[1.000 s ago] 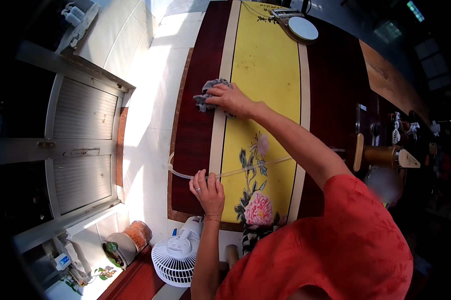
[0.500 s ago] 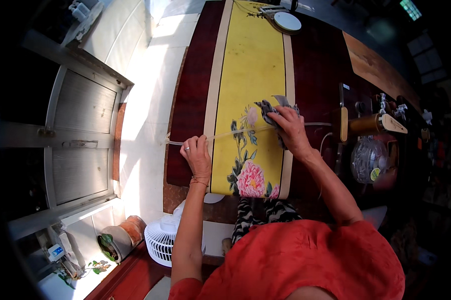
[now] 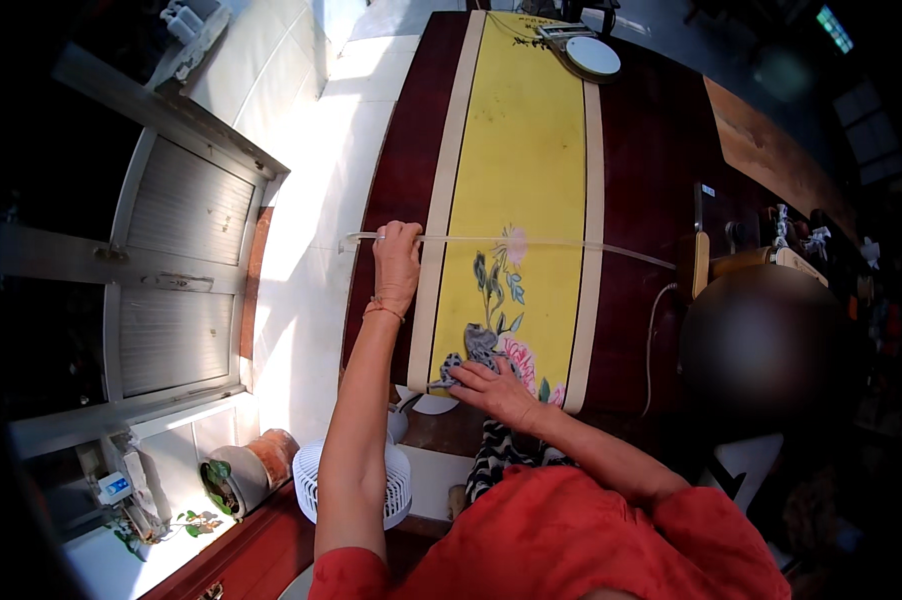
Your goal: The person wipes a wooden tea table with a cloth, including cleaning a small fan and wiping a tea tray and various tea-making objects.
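My left hand (image 3: 397, 262) is closed round a clear flexible tube (image 3: 531, 240) near its left end, over the table's dark red left side. From there the tube runs across the yellow flowered table runner (image 3: 521, 140) to the right. Close to the runner's near edge, my right hand (image 3: 503, 392) presses a crumpled grey patterned cloth (image 3: 481, 345) onto the painted pink flower, its fingers over the cloth. Part of the cloth is hidden under the fingers.
A dark red table (image 3: 641, 150) carries a round white-topped device (image 3: 592, 56) at its far end. To the right stand a gold cylinder (image 3: 741, 262) and small items; a blurred patch hides some. A white fan (image 3: 396, 480) and potted plant (image 3: 219, 490) are at lower left.
My right hand has drawn the cloth toward me and to the left. My left hand has moved the tube's end farther away, and the tube lies straighter across the runner.
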Available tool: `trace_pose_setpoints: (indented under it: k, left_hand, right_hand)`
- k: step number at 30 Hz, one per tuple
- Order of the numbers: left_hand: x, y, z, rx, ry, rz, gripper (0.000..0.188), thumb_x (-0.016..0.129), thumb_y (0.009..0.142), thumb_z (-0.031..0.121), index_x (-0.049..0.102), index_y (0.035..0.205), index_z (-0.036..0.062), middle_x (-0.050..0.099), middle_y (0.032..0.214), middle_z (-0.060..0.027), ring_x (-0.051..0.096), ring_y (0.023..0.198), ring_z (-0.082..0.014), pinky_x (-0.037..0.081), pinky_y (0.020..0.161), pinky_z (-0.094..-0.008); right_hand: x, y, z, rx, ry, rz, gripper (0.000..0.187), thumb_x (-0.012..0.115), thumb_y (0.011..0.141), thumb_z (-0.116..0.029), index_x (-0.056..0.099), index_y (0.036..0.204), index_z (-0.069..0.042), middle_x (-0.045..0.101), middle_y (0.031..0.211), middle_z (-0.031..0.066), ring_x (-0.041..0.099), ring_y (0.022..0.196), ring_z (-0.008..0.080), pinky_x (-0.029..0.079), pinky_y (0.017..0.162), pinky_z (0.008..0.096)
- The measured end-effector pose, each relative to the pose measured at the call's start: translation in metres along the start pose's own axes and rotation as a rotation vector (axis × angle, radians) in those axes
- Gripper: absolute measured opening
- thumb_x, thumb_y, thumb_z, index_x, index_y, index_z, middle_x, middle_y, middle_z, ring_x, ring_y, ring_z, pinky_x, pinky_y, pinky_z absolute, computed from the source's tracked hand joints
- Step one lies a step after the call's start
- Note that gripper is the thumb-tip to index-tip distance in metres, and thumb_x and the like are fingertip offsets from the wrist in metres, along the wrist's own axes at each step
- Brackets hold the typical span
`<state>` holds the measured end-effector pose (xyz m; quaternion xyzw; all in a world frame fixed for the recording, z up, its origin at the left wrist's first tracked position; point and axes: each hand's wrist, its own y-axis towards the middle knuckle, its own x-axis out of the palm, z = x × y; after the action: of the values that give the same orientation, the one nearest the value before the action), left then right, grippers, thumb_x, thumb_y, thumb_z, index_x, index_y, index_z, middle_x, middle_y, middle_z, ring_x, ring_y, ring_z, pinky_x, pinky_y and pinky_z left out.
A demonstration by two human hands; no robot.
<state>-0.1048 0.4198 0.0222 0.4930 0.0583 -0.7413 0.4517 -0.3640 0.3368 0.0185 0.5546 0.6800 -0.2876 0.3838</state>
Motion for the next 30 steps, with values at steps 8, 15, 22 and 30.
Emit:
trace_pose_setpoints:
  k: [8,15,22,30]
  left_hand:
    - [-0.018,0.042,0.031,0.085,-0.106,0.028,0.021,0.059,0.077,-0.004,0.058,0.097,0.0037,0.055,0.096,-0.0104,0.052,0.095,-0.0313,0.043,0.083,-0.0385]
    - [-0.028,0.002,0.005,-0.046,-0.112,-0.091,0.037,0.057,0.078,-0.003,0.056,0.114,0.0068,0.051,0.123,-0.0142,0.046,0.117,-0.0334,0.038,0.1,-0.0378]
    - [-0.075,-0.108,0.008,-0.56,-0.224,0.219,0.03,0.05,0.081,-0.006,0.06,0.108,0.0045,0.054,0.117,-0.0111,0.052,0.109,-0.0267,0.043,0.094,-0.0356]
    - [-0.077,-0.117,0.026,-0.613,-0.189,0.34,0.026,0.051,0.083,-0.001,0.061,0.106,0.0059,0.059,0.11,-0.0068,0.056,0.098,-0.0216,0.045,0.082,-0.0305]
  right_hand:
    - [-0.05,0.05,0.104,0.528,-0.177,0.465,0.046,0.055,0.075,0.001,0.055,0.119,-0.012,0.047,0.131,0.0103,0.04,0.123,0.0288,0.027,0.093,0.0517]
    - [0.001,0.055,-0.001,-0.12,-0.05,-0.023,0.034,0.048,0.083,-0.013,0.055,0.116,-0.013,0.044,0.132,0.0058,0.04,0.124,0.0226,0.032,0.095,0.0525]
    - [-0.04,0.027,0.08,0.447,-0.115,0.46,0.051,0.059,0.07,0.003,0.056,0.118,-0.013,0.05,0.128,0.0084,0.042,0.121,0.0286,0.028,0.092,0.0503]
    - [0.049,0.111,-0.034,-0.142,-0.092,0.157,0.029,0.051,0.082,-0.013,0.058,0.111,-0.013,0.049,0.128,0.0079,0.042,0.123,0.0228,0.033,0.093,0.0504]
